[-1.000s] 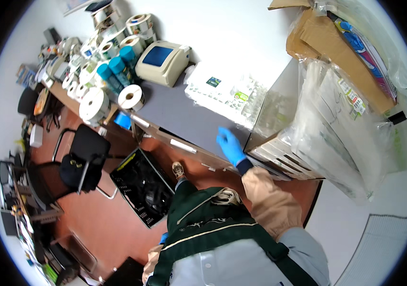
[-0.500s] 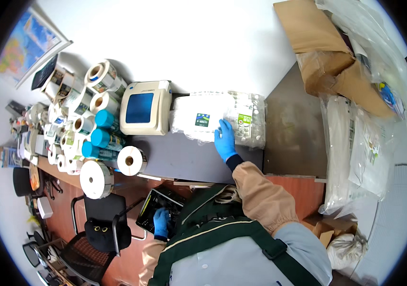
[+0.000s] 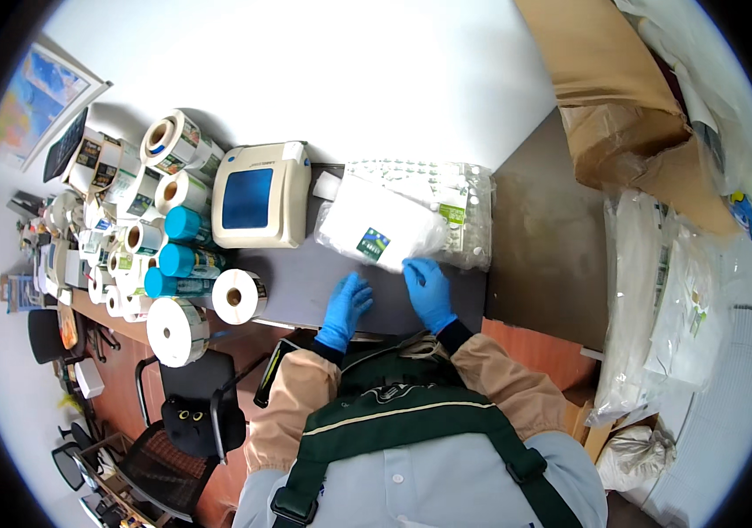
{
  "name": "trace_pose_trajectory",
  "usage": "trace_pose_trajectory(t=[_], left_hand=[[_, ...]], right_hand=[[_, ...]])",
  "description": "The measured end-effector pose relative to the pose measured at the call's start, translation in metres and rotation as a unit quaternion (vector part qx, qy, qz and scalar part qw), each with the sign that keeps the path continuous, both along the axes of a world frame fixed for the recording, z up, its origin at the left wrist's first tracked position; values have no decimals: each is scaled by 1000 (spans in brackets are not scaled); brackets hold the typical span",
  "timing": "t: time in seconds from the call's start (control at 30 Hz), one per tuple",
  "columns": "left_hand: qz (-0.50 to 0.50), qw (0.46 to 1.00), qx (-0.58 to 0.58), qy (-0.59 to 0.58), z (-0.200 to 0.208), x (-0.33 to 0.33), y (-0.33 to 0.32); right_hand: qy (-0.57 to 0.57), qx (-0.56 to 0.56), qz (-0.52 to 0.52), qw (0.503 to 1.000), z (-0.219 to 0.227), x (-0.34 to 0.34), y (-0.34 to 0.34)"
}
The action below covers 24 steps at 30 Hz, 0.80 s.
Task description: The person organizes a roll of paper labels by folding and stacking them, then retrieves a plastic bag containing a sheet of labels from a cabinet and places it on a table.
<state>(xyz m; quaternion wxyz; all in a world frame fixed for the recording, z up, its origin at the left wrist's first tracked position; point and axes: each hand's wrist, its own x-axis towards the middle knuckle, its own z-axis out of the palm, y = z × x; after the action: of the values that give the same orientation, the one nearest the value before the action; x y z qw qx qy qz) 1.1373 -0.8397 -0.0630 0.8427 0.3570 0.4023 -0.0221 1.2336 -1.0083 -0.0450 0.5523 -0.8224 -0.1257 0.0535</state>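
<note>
With our right hand (image 3: 429,294), we pinch the near corner of 1 white packet (image 3: 385,209), which lies on the desk (image 3: 292,280), partly over a clear pack (image 3: 473,231), right of the printer (image 3: 291,204). Our left hand (image 3: 344,311), loosely open, holds nothing near the packet.

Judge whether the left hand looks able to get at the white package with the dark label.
Probably yes: the left hand is just in front of the white package, with only grey tabletop showing between them.
</note>
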Motion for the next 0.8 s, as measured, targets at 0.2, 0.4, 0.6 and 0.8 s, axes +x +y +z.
trace_pose_trajectory(t=[0.2, 0.4, 0.6, 0.8], left_hand=[[107, 980, -167, -34, -62, 0, -7], [75, 974, -148, -153, 4, 25, -31], [15, 989, 33, -141, 48, 10, -44], [63, 995, -40, 66, -8, -161, -86]], right_hand=[[107, -33, 94, 989, 5, -38, -40], [-46, -18, 37, 998, 38, -13, -58], [-80, 29, -2, 996, 89, 30, -49], [-61, -69, 240, 966, 29, -27, -38]])
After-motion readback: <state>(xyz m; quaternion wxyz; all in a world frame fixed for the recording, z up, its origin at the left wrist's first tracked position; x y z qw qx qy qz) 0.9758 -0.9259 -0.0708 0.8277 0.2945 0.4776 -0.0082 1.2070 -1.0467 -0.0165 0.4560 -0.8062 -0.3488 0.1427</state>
